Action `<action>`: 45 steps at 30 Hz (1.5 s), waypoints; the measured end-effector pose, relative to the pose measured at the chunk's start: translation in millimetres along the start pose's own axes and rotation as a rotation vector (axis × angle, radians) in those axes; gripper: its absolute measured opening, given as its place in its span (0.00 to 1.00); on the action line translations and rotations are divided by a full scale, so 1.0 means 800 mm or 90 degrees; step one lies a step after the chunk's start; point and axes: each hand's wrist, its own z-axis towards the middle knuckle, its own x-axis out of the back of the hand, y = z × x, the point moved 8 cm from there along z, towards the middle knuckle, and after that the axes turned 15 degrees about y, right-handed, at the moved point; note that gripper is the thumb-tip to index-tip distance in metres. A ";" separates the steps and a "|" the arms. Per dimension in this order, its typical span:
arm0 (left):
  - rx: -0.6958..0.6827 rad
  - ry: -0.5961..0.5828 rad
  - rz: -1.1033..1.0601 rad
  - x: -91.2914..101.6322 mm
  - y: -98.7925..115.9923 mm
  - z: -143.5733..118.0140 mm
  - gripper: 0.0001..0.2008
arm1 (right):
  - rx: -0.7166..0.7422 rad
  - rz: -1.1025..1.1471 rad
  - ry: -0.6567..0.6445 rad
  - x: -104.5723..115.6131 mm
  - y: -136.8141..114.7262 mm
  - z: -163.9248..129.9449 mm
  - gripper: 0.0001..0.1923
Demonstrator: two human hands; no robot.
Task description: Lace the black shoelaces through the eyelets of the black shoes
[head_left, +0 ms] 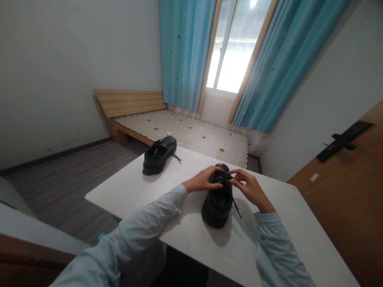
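A black lace-up shoe (218, 207) stands on the white table in front of me, heel toward me and toe pointing away. My left hand (205, 180) reaches it from the left, thumb and fingers closed about the upper beside the lacing. From the other side, my right hand (247, 185) pinches the black shoelace (228, 178) near the top of the lacing. One loose lace end hangs down the shoe's right side toward the table. The other black shoe (158, 155) rests farther back at the left, its lace trailing onto the tabletop.
The white table (125, 191) has a rounded left corner. Behind it is a bed with a patterned mattress (191, 129) and a wooden headboard (131, 103). Blue curtains (187, 52) flank a window (236, 52). A wooden door (344, 191) with a black handle is at the right.
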 end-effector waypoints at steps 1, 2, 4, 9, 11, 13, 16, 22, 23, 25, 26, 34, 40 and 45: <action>-0.004 0.002 0.003 0.000 0.001 0.000 0.28 | -0.002 -0.001 -0.002 -0.001 0.000 0.000 0.13; -0.010 0.004 0.005 0.000 0.003 0.000 0.27 | -0.005 -0.001 -0.003 -0.001 0.001 0.000 0.13; -0.034 0.014 0.009 0.001 0.008 0.001 0.27 | -0.012 0.001 -0.009 -0.003 0.001 -0.001 0.13; -0.097 0.117 0.042 0.015 0.021 0.001 0.22 | -0.022 0.019 -0.029 -0.010 0.002 -0.003 0.13; -0.099 0.148 0.064 0.020 0.023 0.001 0.16 | -0.025 0.022 -0.030 -0.012 0.003 -0.003 0.14; -0.110 0.160 0.082 0.022 0.026 0.000 0.10 | -0.028 0.025 -0.030 -0.014 0.002 -0.003 0.14; -0.147 0.172 0.097 0.020 0.031 -0.002 0.07 | -0.028 0.031 -0.032 -0.017 0.002 -0.003 0.13; -0.223 0.210 0.149 0.014 0.036 -0.003 0.05 | -0.026 0.033 -0.048 -0.024 0.003 -0.003 0.13; -0.236 0.211 0.155 0.013 0.036 -0.003 0.05 | -0.027 0.032 -0.051 -0.024 0.003 -0.004 0.13; -0.254 0.210 0.166 0.011 0.037 -0.003 0.04 | -0.028 0.029 -0.055 -0.026 0.004 -0.004 0.13; -0.257 0.207 0.170 0.009 0.036 -0.003 0.04 | -0.028 0.027 -0.057 -0.026 0.004 -0.004 0.13; -0.214 0.192 0.196 0.001 0.034 -0.002 0.04 | -0.023 0.017 -0.057 -0.028 0.004 -0.005 0.13; -0.201 0.196 0.214 0.002 0.037 -0.004 0.05 | -0.005 -0.021 -0.043 -0.021 0.006 -0.003 0.16; -0.217 0.193 0.248 0.002 0.039 -0.006 0.05 | 0.049 -0.073 0.031 -0.004 0.010 0.003 0.26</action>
